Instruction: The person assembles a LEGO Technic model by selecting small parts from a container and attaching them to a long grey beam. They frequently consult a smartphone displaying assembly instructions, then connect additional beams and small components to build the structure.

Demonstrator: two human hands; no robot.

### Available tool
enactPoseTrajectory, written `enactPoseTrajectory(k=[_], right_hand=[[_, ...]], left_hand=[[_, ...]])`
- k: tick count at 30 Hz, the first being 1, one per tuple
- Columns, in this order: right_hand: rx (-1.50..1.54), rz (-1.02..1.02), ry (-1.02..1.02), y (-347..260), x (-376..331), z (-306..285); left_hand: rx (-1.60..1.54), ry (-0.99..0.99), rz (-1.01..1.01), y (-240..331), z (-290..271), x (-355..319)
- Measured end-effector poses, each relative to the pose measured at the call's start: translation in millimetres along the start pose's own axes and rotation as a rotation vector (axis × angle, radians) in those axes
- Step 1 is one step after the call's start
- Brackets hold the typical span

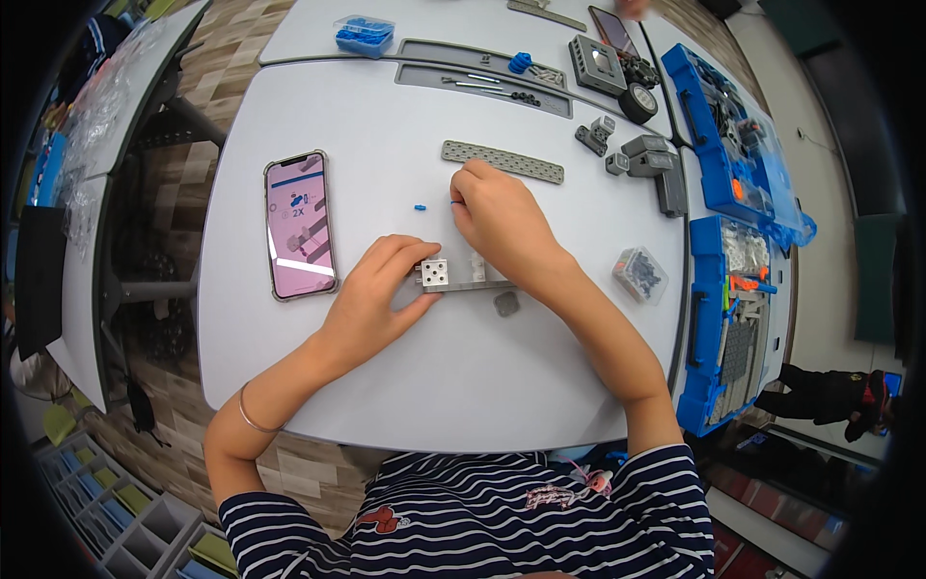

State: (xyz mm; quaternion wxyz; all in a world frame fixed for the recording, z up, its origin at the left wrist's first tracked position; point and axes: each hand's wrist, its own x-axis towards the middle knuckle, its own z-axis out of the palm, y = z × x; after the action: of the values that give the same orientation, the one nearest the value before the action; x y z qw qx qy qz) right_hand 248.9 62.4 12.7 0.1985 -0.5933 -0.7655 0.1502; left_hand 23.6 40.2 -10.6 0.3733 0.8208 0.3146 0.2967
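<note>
My left hand (374, 289) grips the left end of a grey beam (473, 287), its thumb and fingers around a white corner connector (435, 272) with holes. Another white connector (477, 267) sits farther right on the beam, partly behind my right hand. My right hand (502, 217) is raised over the beam with thumb and forefinger pinched; a speck of blue, seemingly a small pin (454, 202), shows at the fingertips. One loose blue pin (420, 207) lies on the table between my hands. Just beyond my right hand is a flat grey plate with holes (502, 162).
A phone (300, 227) showing a building diagram lies at left. Grey blocks (651, 159), a wheeled module (608, 72) and a clear box of small parts (640, 275) are at right. Blue storage cases (707, 318) line the right edge. A tub of blue pins (365, 37) stands far back.
</note>
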Motion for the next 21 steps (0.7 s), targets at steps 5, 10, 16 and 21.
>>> enactPoseTrajectory(k=[5, 10, 16, 21], right_hand=[[0.197, 0.020, -0.023, -3, 1, -26], [0.365, 0.029, 0.077, -17, -9, -75], [0.309, -0.087, 0.312, -34, -28, -117], [0.342, -0.067, 0.379, -31, -29, -125]], left_hand=[[0.005, 0.024, 0.012, 0, 2, 0], [0.014, 0.025, 0.013, -1, 1, 0], [0.031, 0.028, 0.035, 0, 0, 1], [0.013, 0.029, 0.031, 0, -1, 1]])
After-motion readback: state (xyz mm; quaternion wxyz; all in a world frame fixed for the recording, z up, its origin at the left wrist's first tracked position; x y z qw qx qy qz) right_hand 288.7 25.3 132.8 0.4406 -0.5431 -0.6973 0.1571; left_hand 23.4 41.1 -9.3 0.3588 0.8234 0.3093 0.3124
